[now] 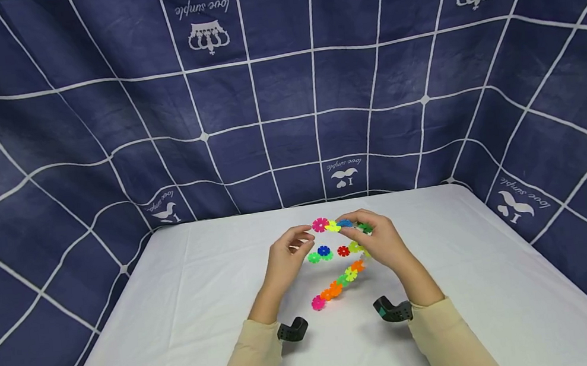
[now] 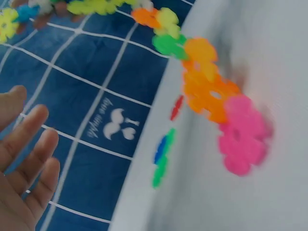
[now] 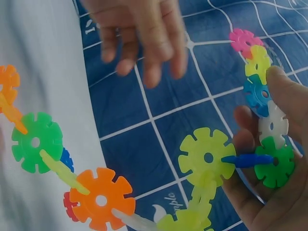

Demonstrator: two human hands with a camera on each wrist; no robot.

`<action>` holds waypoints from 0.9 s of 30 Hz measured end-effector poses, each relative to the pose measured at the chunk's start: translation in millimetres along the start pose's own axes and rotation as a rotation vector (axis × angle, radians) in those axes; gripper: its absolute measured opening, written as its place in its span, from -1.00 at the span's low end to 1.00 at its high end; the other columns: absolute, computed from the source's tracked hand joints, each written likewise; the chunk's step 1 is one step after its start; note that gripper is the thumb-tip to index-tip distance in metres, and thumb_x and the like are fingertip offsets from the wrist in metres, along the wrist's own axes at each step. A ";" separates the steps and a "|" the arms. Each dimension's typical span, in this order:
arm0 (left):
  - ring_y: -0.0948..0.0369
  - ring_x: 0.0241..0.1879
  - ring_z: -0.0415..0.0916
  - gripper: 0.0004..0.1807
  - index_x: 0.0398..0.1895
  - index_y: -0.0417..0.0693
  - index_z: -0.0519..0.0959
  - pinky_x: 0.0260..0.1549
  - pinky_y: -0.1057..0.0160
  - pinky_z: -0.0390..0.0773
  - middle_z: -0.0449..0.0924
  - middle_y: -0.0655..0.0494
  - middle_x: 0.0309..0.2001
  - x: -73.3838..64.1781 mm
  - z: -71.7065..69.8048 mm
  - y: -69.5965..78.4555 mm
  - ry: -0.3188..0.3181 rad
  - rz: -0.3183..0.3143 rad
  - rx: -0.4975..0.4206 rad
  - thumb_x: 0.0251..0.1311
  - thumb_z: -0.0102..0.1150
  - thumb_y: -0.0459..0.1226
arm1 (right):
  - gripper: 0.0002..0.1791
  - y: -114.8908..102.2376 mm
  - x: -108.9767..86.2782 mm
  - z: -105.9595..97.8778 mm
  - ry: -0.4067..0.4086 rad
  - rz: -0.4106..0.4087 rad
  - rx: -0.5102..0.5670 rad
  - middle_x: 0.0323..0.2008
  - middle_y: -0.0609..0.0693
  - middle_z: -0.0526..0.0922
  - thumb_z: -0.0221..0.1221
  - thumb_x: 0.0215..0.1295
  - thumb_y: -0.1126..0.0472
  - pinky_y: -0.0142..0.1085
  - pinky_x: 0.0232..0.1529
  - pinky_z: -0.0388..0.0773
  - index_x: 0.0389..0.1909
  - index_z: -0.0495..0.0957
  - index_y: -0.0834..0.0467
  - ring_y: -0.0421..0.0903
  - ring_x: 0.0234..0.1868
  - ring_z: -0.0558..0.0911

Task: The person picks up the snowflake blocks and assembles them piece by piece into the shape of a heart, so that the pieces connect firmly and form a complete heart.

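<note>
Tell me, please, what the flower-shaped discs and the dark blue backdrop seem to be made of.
The flower-shaped discs: probably thin, smooth plastic, since each has one even colour and cleanly cut slots. The dark blue backdrop: apparently matte fabric, as it hangs in soft waves that bend its printed pattern; which fibre, I cannot tell.

navy backdrop (image 1: pixel 283 88), white grid (image 1: pixel 312 50), 2 crown prints (image 1: pixel 209 37), 3 moustache prints (image 1: pixel 344 173), white tablecloth (image 1: pixel 205 311)

White-gridded navy cloth (image 1: pixel 283 88) hung behind and along both sides | crowns (image 1: pixel 209 38), moustaches (image 1: pixel 517 201) and upside-down "love simple" lettering (image 1: pixel 202 7) patterned it | white tabletop (image 1: pixel 178 314) stretched before it | soft shadows (image 1: pixel 390 332) fell across the white
</note>
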State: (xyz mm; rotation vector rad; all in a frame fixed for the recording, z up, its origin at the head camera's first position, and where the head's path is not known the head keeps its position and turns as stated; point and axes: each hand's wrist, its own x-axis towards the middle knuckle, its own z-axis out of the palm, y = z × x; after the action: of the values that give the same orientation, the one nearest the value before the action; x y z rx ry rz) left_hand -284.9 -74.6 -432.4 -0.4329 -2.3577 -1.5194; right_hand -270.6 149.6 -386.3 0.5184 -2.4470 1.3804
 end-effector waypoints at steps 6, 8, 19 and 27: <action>0.12 -0.12 0.63 -0.67 0.08 -0.01 0.63 -0.10 0.23 0.57 0.74 0.05 -0.05 -0.6 13.7 -28.9 -0.014 -0.062 0.007 0.24 0.32 -0.32 | -0.73 0.8 -0.2 -0.4 0.001 -0.004 0.005 -0.08 -0.06 0.73 0.30 0.32 0.07 -0.17 -0.02 0.62 0.02 0.69 -0.03 -0.06 -0.08 0.64; 0.08 -0.06 0.61 -0.63 0.12 -0.04 0.61 -0.01 0.13 0.58 0.71 0.03 0.01 -2.2 18.6 -36.2 -0.038 -0.095 0.008 0.23 0.33 -0.32 | -0.73 0.7 -0.2 -0.6 -0.001 -0.006 0.008 -0.08 -0.06 0.73 0.30 0.32 0.07 -0.17 -0.01 0.62 0.01 0.69 -0.02 -0.06 -0.08 0.64; -0.08 0.38 0.37 -0.37 0.38 -0.03 0.40 0.41 -0.21 0.26 0.53 0.02 0.32 -10.1 27.4 -51.1 -0.196 -0.218 0.098 0.23 0.33 -0.25 | -0.73 1.6 0.3 -0.1 -0.005 0.000 -0.004 -0.06 -0.06 0.72 0.30 0.33 0.04 -0.16 0.02 0.61 0.01 0.69 -0.03 -0.05 -0.05 0.63; -0.07 0.31 0.37 -0.43 0.33 0.00 0.45 0.35 -0.20 0.21 0.61 0.10 0.24 -12.2 31.3 -53.1 -0.212 -0.217 0.201 0.23 0.32 -0.25 | -0.73 1.8 0.5 -0.2 -0.012 0.004 0.011 -0.06 -0.06 0.72 0.30 0.33 0.05 -0.13 0.02 0.63 0.01 0.69 -0.03 -0.05 -0.05 0.64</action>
State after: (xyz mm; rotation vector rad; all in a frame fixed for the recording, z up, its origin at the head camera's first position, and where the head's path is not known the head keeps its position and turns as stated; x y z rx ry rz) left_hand -298.3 -68.0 -493.5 -0.3116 -2.7690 -1.3606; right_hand -271.8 150.6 -387.3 0.5260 -2.4525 1.3964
